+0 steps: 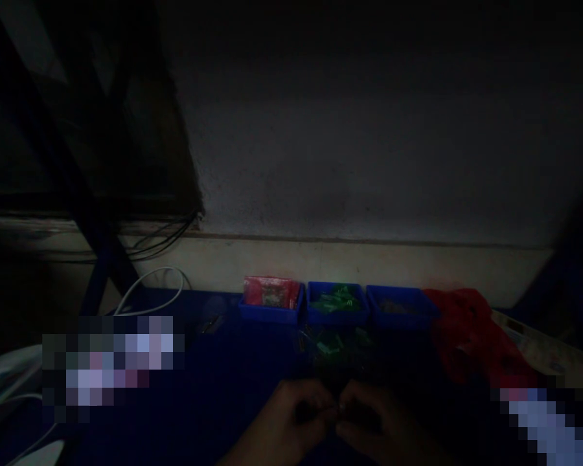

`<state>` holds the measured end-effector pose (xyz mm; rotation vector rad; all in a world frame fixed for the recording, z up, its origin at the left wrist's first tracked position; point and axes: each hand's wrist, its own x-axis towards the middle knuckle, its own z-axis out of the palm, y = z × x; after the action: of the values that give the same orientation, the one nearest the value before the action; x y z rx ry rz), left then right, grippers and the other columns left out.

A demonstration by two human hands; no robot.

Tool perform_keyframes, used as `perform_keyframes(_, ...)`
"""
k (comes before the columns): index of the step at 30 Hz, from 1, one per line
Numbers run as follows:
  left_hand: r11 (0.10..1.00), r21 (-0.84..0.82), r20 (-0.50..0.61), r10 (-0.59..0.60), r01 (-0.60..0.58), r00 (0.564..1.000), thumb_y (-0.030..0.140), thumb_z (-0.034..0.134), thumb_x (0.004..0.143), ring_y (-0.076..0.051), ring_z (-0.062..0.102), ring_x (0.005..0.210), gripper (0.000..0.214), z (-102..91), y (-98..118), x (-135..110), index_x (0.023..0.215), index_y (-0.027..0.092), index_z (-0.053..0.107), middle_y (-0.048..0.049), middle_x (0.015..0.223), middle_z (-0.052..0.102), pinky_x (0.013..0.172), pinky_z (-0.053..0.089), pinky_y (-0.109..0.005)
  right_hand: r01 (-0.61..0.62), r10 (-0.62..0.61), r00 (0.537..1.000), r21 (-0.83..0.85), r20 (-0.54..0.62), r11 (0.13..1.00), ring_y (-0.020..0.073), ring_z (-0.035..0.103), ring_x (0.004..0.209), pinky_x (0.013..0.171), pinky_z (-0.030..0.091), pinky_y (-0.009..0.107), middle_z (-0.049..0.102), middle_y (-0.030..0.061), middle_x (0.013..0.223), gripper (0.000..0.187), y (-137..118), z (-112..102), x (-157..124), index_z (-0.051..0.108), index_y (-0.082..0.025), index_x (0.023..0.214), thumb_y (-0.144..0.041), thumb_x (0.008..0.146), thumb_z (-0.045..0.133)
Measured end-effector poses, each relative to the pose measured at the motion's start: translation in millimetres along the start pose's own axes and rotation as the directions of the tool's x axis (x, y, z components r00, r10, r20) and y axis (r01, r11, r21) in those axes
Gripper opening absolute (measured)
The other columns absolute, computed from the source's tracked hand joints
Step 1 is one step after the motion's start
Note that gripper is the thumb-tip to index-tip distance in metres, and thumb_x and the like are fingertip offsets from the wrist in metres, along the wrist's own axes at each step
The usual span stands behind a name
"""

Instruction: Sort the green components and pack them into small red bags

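The scene is very dark. My left hand and my right hand meet low in the middle over a dark blue table. Both have their fingers curled and pinched together around a tiny glinting part that I cannot make out. Just beyond the hands lies a clear bag of green parts.
Three blue bins stand in a row at the table's back edge: one with red contents, one with green parts, one with dark bits. A red plastic bag lies at the right. White cables run at the left by a wall.
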<state>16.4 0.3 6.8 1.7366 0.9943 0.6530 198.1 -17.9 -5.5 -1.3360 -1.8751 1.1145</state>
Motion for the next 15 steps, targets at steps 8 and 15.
perform_keyframes(8, 1.000, 0.021, -0.013, -0.021, 0.021, 1.000, 0.022, 0.054, 0.080, -0.015, 0.055, 0.068, 0.015, 0.1, 1.0, -1.8, 0.075, 0.014, 0.065, 0.0001, 0.070, 0.063, 0.062, 0.040, -0.022, 0.041, -0.042, 0.999, -0.089, -0.016, 0.995, 0.0137, 0.053, 0.064, 0.059, 0.038, 0.022, 0.052, -0.0041, 0.064, 0.006, -0.7, 1.5, 5.8, 0.055, -0.019, 0.068, -0.022, 0.072, 0.058)
perform_keyframes(15, 0.999, -0.043, -0.027, -0.015, 0.014, 1.000, 0.026, 0.053, 0.079, -0.017, 0.056, 0.076, 0.016, 0.5, 4.8, -4.2, 0.076, 0.015, 0.064, -0.0012, 0.076, 0.063, 0.067, 0.041, -0.024, 0.043, -0.047, 0.998, -0.112, -0.031, 0.993, 0.0141, 0.054, 0.066, 0.061, 0.039, 0.022, 0.054, -0.0034, 0.065, 0.004, 0.0, 2.5, 4.1, 0.056, -0.019, 0.069, -0.021, 0.073, 0.058)
